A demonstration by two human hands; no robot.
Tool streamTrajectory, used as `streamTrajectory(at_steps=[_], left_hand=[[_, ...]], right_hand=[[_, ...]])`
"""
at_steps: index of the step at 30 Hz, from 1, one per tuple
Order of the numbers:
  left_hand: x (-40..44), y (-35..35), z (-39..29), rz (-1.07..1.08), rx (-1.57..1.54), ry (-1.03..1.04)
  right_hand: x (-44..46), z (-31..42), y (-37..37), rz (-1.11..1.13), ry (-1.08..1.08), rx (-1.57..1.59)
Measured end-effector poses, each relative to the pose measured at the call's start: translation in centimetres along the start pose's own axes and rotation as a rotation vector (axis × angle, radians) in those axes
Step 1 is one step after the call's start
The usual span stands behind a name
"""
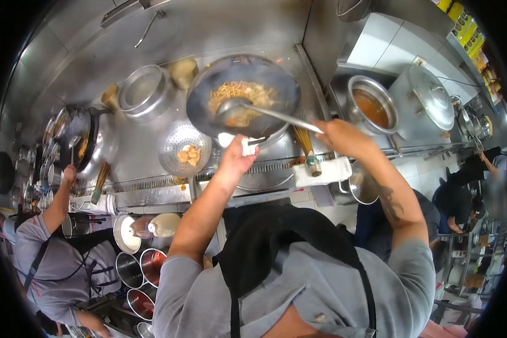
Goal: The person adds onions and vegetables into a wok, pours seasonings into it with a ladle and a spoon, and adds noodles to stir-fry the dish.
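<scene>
A large dark wok (200, 110) stands at the stove, tilted, with noodles and pale vegetable pieces (245, 91) in it. My left hand (239, 153) is closed round a white cloth (247, 147) at the wok's near rim. In my right hand (339, 137) is the handle of a long metal ladle (281, 116), whose bowl rests among the noodles. Left of my left hand, a perforated strainer (172, 147) holds several light-brown chunks (190, 155).
Metal bowls (142, 90) stand behind the strainer. On the right are a pot of orange-brown liquid (372, 110), a lidded pot (422, 101), a bamboo brush (308, 149) and a folded towel (324, 172). At left, a co-worker (62, 248) tends another wok.
</scene>
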State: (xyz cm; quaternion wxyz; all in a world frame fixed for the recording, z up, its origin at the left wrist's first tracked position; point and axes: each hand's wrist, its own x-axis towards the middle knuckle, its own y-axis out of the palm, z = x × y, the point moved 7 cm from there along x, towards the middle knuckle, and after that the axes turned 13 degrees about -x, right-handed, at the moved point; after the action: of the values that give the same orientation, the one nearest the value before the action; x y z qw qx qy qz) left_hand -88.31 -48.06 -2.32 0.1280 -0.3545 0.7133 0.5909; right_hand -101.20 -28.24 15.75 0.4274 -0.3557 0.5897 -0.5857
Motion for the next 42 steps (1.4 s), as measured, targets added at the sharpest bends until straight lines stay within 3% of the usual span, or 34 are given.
streamTrajectory(at_steps=[6, 9, 10, 12, 15, 18, 19, 23, 24, 29, 33, 36, 38, 41, 42], left_hand=[[1.2, 0.7, -0.8, -0.015, -0.028, -0.015], [-2.2, 2.2, -0.2, -0.011, -0.005, -0.003], [-2.6, 2.6, -0.5, -0.031, -0.022, 0.006], [0.2, 1.2, -0.9, -0.074, -0.075, -0.021], [4.0, -4.6, 1.2, 0.071, -0.092, 0.000], [0.4, -9.4, 5.3, 0.012, 0.040, 0.004], [-1.1, -9.3, 5.6, -0.055, 0.078, 0.006], [3.7, -6.6, 1.4, 0.071, 0.009, 0.037], [4.4, -5.2, -0.1, -0.024, -0.030, 0.032], [9.3, -3.7, -2.7, 0.022, 0.025, 0.052], [10.0, -3.6, -2.6, -0.005, 0.059, 0.074], [10.2, -3.5, -2.4, -0.021, 0.030, 0.058], [10.4, -3.5, -2.3, 0.000, 0.014, 0.047], [11.8, -4.1, -2.0, 0.009, 0.008, 0.002], [12.2, -4.4, -2.0, 0.007, 0.009, -0.015]], right_hand=[[-0.5, -0.2, 0.9, 0.194, -0.015, 0.147], [0.3, -2.1, 2.4, 0.128, -0.102, 0.158], [1.2, -2.5, 3.0, 0.265, 0.004, 0.173], [4.1, -3.2, 4.1, 0.219, -0.008, 0.113], [6.0, -3.8, 6.7, 0.050, 0.063, 0.026], [5.5, -2.8, 4.5, -0.075, 0.105, -0.101], [5.1, -2.4, 3.7, -0.100, 0.107, -0.154], [3.6, -1.5, 1.3, -0.137, 0.017, -0.231], [3.1, -1.4, 0.5, -0.102, 0.010, -0.221], [0.6, -2.8, -1.0, 0.010, 0.030, -0.223], [2.5, -6.5, 1.6, 0.021, 0.271, -0.142], [6.1, -8.7, 7.5, -0.141, 0.453, 0.004], [9.2, -8.1, 13.2, -0.369, 0.414, -0.009], [11.4, -2.5, 14.5, -0.016, 0.497, 0.638], [11.7, -2.3, 14.0, 0.005, 0.536, 0.776]])
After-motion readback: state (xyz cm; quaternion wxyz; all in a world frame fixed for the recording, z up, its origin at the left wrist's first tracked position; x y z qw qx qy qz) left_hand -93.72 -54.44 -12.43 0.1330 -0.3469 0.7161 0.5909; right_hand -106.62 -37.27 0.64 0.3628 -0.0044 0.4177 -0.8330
